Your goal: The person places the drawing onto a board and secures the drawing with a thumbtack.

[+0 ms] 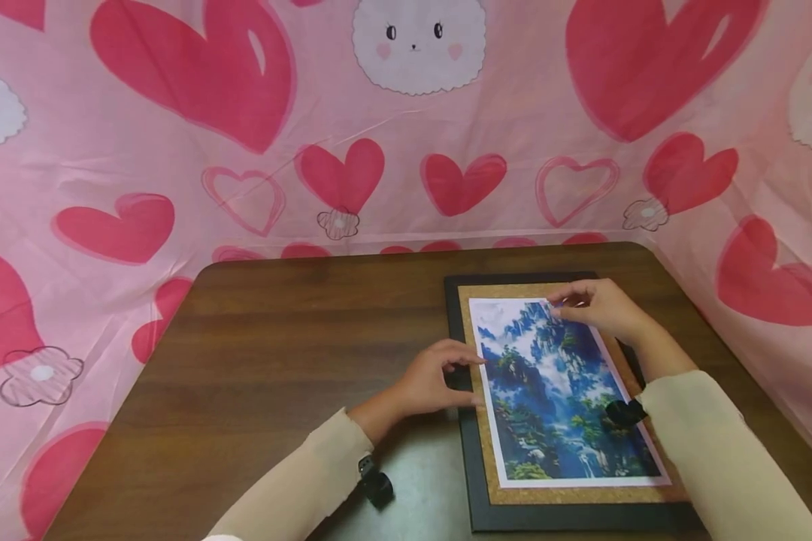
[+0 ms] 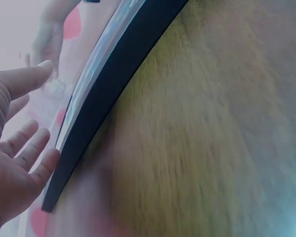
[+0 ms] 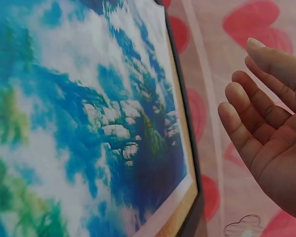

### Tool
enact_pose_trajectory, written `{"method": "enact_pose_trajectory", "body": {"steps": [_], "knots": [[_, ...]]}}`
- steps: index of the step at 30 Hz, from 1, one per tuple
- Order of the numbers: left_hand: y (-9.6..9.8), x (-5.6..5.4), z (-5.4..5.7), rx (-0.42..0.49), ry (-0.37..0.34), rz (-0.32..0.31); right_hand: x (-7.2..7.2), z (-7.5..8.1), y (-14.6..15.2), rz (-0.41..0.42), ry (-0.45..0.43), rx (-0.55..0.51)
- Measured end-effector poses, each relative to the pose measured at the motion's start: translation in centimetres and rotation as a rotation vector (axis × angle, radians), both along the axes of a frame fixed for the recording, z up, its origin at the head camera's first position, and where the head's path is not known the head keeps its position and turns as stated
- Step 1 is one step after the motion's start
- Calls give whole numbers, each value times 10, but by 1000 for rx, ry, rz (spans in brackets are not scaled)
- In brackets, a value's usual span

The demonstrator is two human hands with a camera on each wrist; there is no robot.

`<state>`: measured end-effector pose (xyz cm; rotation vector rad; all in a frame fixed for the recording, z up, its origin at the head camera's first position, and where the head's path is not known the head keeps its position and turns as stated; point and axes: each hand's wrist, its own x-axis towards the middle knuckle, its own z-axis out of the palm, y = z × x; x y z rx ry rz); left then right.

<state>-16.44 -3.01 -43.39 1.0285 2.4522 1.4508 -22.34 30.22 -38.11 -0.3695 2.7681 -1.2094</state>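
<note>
A glossy landscape picture [image 1: 555,391] of blue mountains and clouds, edged in white, lies on a cork sheet [image 1: 582,495]. Under both is a black frame or board [image 1: 568,517]. My left hand [image 1: 419,383] is at the picture's left side, thumb and fingers apart, fingertips right at the white margin. Over the upper right corner is my right hand [image 1: 598,308], its loosely bent fingers hiding that corner. The left wrist view shows the left hand [image 2: 19,158] beside the black edge, holding nothing. Nothing is in the right hand [image 3: 271,128] in the right wrist view either.
The brown wooden table [image 1: 298,376] extends left of the black frame and has rounded far corners. A pink cloth [image 1: 406,120] printed with hearts hangs behind it and along both sides. Small black devices [image 1: 377,485] are strapped at both sleeves.
</note>
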Motion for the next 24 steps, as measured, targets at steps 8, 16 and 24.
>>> {"method": "enact_pose_trajectory", "body": {"steps": [8, 16, 24], "knots": [[-27, 4, 0, 38, -10, 85, 33, 6, 8, -7, 145, 10], [-58, 19, 2, 32, 55, 172, 66, 4, 19, -57, 274, 53], [-90, 28, 0, 94, 70, 290, 92, -3, 30, -80, 370, 63]]}}
